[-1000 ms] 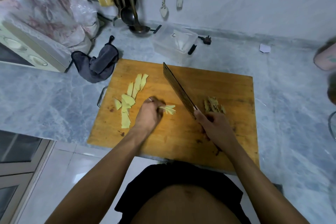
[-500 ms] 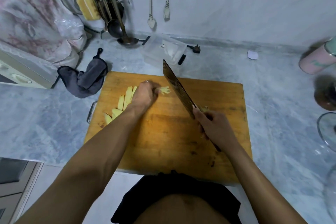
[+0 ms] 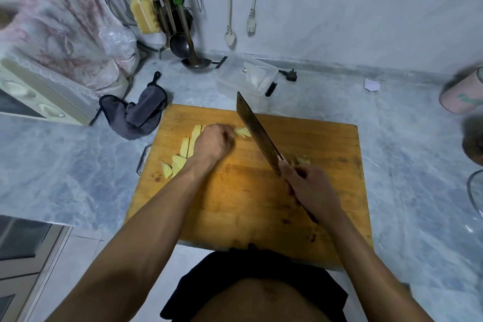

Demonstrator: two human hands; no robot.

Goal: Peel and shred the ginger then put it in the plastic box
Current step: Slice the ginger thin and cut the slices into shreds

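On the wooden cutting board (image 3: 261, 204), my left hand (image 3: 213, 142) pinches a small bunch of ginger shreds (image 3: 243, 132) that stick out to the right of its fingers. Pale ginger slices (image 3: 183, 154) lie in a row on the board's left side, partly under that wrist. My right hand (image 3: 309, 185) grips the handle of a cleaver (image 3: 257, 133), its blade raised and angled toward the far left. A few ginger scraps (image 3: 302, 159) sit just beyond the right hand. The clear plastic box (image 3: 248, 77) stands behind the board, with some pale pieces inside.
A grey cloth (image 3: 136, 112) lies left of the board, beside a toaster oven (image 3: 39, 97). Ladles and utensils (image 3: 183, 34) hang at the back wall. A pink cup (image 3: 462, 94) and a glass lid (image 3: 475, 191) stand at the right edge. A black plug (image 3: 290, 74) lies near the box.
My left hand picked up the ginger shreds from mid-board and carried them toward the far edge, nearer the box. The cleaver stayed raised in my right hand.
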